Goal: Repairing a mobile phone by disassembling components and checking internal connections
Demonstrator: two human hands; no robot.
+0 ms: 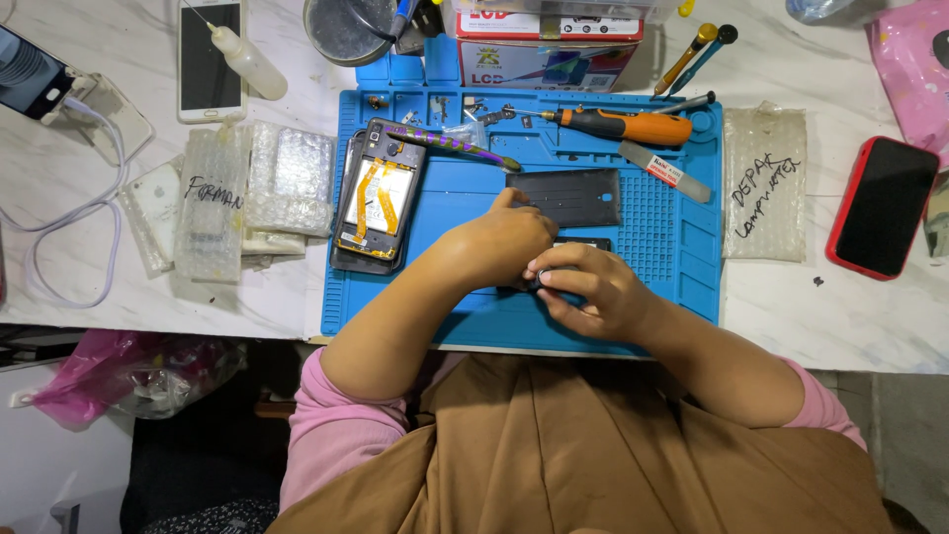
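Hands meeting over blue mat (672, 267): my right hand (593, 292) is pinching a small dark part (542, 281), my left hand (499, 242) curling closed against it; I am judging slippage likely, loose screws (489, 111) scattering

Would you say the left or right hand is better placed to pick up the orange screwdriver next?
Probably the right hand: the screwdriver lies up on its side of the mat, while the left hand would have to cross over.
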